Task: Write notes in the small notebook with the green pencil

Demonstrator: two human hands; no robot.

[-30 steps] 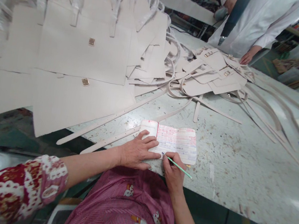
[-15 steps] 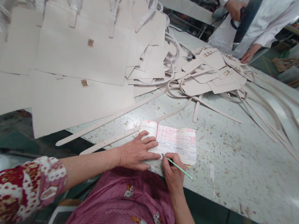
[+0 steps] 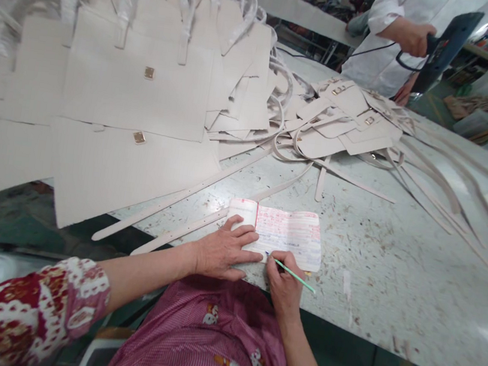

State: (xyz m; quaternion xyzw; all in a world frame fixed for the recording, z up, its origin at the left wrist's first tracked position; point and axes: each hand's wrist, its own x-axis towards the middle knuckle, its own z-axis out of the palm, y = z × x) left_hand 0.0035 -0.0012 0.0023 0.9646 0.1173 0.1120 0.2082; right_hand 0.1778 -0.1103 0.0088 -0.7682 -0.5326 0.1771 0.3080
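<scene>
The left hand [image 3: 224,253] is lying open and flat on the notebook [image 3: 284,236], pinning it near the front edge of the surface [image 3: 395,271]. The right hand [image 3: 283,279] is pinching a green pen [image 3: 293,273], tip on the page. Risk: if the left hand is lifting, the notebook is likely sliding under pen pressure, smearing the entry. Loose straps [image 3: 188,190] are lying just beside it.

Matt cream leather-like bag panels [image 3: 134,89], lined paper notebook [image 3: 286,234], slim plastic pen [image 3: 295,273], scuffed glossy tabletop [image 3: 417,274]
</scene>
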